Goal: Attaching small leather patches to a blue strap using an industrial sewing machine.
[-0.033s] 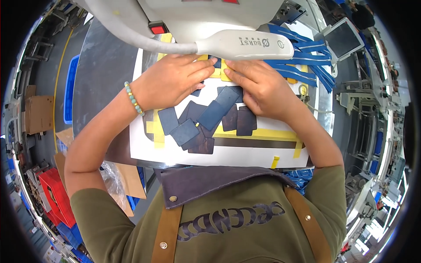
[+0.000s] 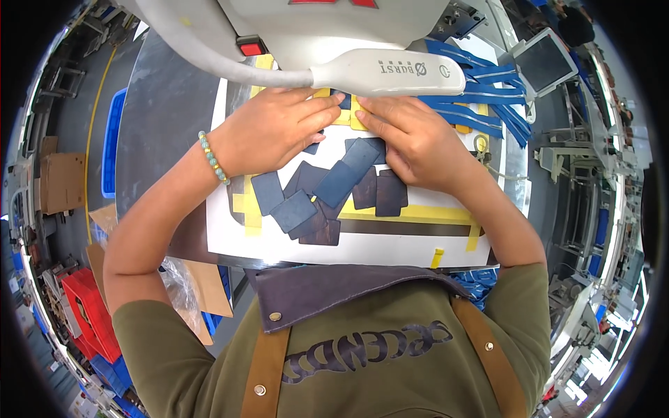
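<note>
My left hand (image 2: 275, 129) lies nearly flat on the work surface, fingers stretched rightward, with a bead bracelet (image 2: 211, 159) at its wrist. Its fingertips reach the edge of a small dark blue piece (image 2: 343, 99) below the machine head. From the other side my right hand (image 2: 421, 143) points inward, its extended fingertips on a yellow strip (image 2: 358, 115) beside that piece. Neither hand visibly grips anything, though the undersides of the fingers are hidden. Closer to me, several dark blue and brownish rectangular pieces (image 2: 338, 182) overlap in a loose pile.
A pale machine head (image 2: 334, 31) with a white wand-shaped part (image 2: 390, 72) overhangs the hands. Blue strips (image 2: 481, 90) lie at the right. White sheeting (image 2: 279, 249) with yellow tape covers part of the dark table (image 2: 157, 139). A blue bin (image 2: 113, 146) stands left of it.
</note>
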### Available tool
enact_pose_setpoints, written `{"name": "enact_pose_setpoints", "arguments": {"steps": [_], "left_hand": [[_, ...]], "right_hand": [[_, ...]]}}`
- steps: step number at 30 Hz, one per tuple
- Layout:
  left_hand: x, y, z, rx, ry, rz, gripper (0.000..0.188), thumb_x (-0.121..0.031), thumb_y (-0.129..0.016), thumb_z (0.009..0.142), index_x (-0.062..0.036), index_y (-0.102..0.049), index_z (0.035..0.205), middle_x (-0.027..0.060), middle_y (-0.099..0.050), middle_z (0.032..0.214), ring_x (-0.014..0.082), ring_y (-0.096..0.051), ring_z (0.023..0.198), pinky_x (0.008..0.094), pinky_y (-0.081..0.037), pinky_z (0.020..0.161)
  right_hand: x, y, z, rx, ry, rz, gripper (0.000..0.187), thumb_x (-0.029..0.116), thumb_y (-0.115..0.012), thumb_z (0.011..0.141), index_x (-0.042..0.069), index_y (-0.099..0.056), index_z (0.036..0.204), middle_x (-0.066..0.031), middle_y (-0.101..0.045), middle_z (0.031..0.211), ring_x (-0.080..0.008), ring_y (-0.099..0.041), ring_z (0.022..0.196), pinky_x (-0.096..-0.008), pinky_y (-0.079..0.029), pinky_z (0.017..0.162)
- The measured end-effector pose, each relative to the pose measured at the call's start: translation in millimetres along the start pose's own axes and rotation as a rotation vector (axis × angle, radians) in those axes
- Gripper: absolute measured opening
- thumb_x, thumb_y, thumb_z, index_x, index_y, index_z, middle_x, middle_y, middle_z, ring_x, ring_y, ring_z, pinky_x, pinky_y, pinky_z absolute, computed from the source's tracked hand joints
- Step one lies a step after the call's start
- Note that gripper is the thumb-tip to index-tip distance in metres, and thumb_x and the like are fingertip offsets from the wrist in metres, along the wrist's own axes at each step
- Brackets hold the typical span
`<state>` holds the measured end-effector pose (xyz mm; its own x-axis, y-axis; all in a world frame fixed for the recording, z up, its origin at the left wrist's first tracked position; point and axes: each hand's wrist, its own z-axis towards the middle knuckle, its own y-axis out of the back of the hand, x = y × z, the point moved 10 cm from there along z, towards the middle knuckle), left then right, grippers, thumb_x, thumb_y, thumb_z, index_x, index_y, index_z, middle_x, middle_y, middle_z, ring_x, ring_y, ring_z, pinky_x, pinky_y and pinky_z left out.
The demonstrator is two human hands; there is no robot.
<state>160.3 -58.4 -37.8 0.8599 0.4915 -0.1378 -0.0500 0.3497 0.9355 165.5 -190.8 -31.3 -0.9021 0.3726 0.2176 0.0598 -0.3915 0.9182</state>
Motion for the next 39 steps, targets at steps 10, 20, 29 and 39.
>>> {"name": "enact_pose_setpoints", "arguments": {"steps": [10,20,29,39], "left_hand": [[0,1,0,0.010,0.023,-0.051,0.039,-0.017,-0.072,0.093,-0.0024,-0.064,0.128,0.0127,-0.067,0.135,0.0317,-0.059,0.130,0.0445,-0.044,0.113],[-3,4,-1,-0.017,0.003,-0.026,0.039,-0.018,-0.073,0.092,-0.0001,-0.064,0.126,0.0138,-0.067,0.136,0.0346,-0.056,0.137,0.0469,-0.039,0.121],[-2,5,-1,0.010,0.013,-0.015,0.041,-0.021,-0.073,0.093,-0.0006,-0.063,0.127,0.0142,-0.064,0.141,0.0357,-0.054,0.139,0.0470,-0.039,0.121],[5,16,-8,-0.034,0.155,-0.111,0.038,-0.023,-0.070,0.096,-0.0022,-0.063,0.128,0.0180,-0.065,0.134,0.0369,-0.059,0.127,0.0474,-0.045,0.109]], "right_hand": [[8,4,5,0.028,0.010,-0.004,0.057,-0.007,-0.069,0.071,-0.004,-0.067,0.128,-0.0217,-0.064,0.139,-0.0371,-0.062,0.130,-0.0483,-0.050,0.110],[8,4,5,0.039,0.002,-0.025,0.055,-0.007,-0.069,0.071,-0.004,-0.067,0.126,-0.0220,-0.064,0.139,-0.0374,-0.061,0.132,-0.0482,-0.050,0.109],[9,7,6,0.018,0.015,-0.014,0.055,-0.007,-0.069,0.072,-0.004,-0.067,0.126,-0.0217,-0.064,0.139,-0.0376,-0.061,0.131,-0.0487,-0.050,0.109],[4,2,4,0.037,-0.028,-0.024,0.063,-0.007,-0.065,0.076,0.001,-0.064,0.138,-0.0180,-0.062,0.143,-0.0365,-0.063,0.127,-0.0464,-0.052,0.105]]}}
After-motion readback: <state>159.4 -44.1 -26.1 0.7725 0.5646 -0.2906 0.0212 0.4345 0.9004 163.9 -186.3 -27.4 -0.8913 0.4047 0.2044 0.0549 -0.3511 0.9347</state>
